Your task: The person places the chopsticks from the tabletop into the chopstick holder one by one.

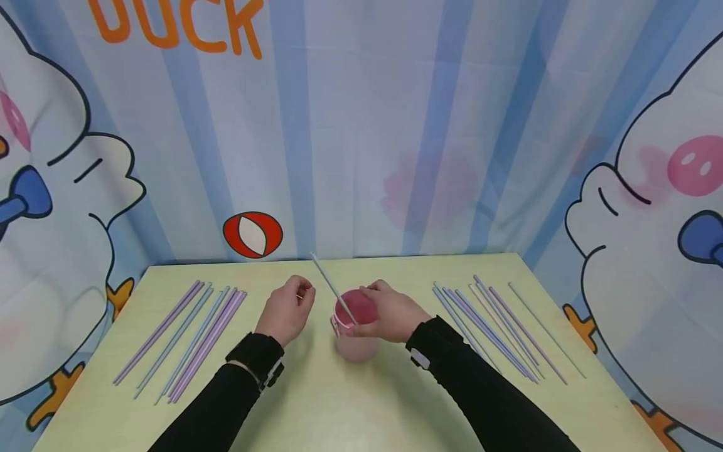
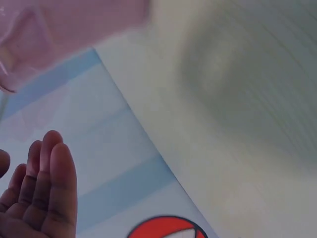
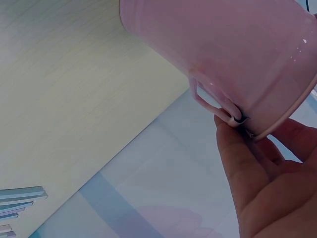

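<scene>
A pink pail (image 1: 357,349) with small side handles stands in the middle of the table, and one pale straw-like stick (image 1: 327,279) leans out over its rim. My right hand (image 1: 394,312) grips the pail at its upper edge; in the right wrist view its fingers pinch close by the side handle (image 3: 205,101). Left of the pail, apart from it, is my left hand (image 1: 287,307). In the left wrist view the fingers (image 2: 62,173) are slightly bent and nothing shows in them, while the pail (image 2: 74,34) appears above.
On the left of the table (image 1: 316,414) lies a row of several purple and pale blue sticks (image 1: 211,342). Several more sticks (image 1: 491,326) lie on the right side, near my right forearm. A printed curtain (image 1: 361,125) hangs right behind the table's far edge.
</scene>
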`<state>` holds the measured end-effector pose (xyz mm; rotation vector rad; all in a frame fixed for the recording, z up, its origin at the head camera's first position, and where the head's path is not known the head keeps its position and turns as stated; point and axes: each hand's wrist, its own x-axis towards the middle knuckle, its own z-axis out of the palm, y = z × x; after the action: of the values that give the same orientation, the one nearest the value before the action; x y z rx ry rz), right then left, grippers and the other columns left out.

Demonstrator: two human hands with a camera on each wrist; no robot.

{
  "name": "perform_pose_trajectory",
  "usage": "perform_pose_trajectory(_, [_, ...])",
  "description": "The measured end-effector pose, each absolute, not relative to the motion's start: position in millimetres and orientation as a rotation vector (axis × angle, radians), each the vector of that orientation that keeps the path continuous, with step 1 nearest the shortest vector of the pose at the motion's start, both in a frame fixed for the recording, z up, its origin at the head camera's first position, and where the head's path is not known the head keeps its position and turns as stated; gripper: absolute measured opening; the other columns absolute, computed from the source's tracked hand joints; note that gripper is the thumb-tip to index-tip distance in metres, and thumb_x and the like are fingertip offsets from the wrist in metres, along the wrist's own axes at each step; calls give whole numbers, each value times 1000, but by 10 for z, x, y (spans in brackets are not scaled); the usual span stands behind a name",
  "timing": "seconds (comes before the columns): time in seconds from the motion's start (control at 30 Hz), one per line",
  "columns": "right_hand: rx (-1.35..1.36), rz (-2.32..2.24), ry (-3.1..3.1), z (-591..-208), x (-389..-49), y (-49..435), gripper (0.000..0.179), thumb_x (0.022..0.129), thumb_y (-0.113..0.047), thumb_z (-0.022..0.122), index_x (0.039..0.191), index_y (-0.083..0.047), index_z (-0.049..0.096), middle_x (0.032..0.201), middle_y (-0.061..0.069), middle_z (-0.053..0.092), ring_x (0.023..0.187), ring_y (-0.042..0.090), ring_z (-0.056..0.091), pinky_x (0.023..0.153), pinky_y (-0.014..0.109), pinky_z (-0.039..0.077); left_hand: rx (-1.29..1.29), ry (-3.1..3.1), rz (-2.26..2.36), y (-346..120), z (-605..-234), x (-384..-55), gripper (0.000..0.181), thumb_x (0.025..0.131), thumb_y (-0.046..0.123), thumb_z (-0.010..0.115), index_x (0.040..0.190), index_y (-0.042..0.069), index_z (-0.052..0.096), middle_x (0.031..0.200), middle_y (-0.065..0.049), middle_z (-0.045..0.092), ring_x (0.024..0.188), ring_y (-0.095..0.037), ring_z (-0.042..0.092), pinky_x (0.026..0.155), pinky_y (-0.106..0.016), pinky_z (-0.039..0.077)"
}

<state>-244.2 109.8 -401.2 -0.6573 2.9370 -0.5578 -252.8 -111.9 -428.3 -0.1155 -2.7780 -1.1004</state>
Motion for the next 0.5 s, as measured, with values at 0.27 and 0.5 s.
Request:
perform_pose_trajectory(0.27, [-673, -537, 2944, -3994, -2428, 1114, 89, 75, -60, 73, 142, -6, 51, 130, 10, 52, 99, 23, 63, 84, 37, 57, -108, -2904, -669, -1653, -4537, -2652, 30, 98, 17, 58, 119, -4, 62, 105, -20, 66, 92, -33, 61, 86, -49, 53])
perform_pose_trajectory(0.5, [-664, -542, 2940, -3985, -2413, 1111, 89, 75, -59, 74, 142, -6, 51, 130, 10, 52, 99, 24, 63, 84, 38, 57, -9, -2969, -411, -2093, -4693, -2609, 27, 92, 8, 59, 109, -12, 65, 108, -31, 59, 98, -48, 57, 81, -60, 52])
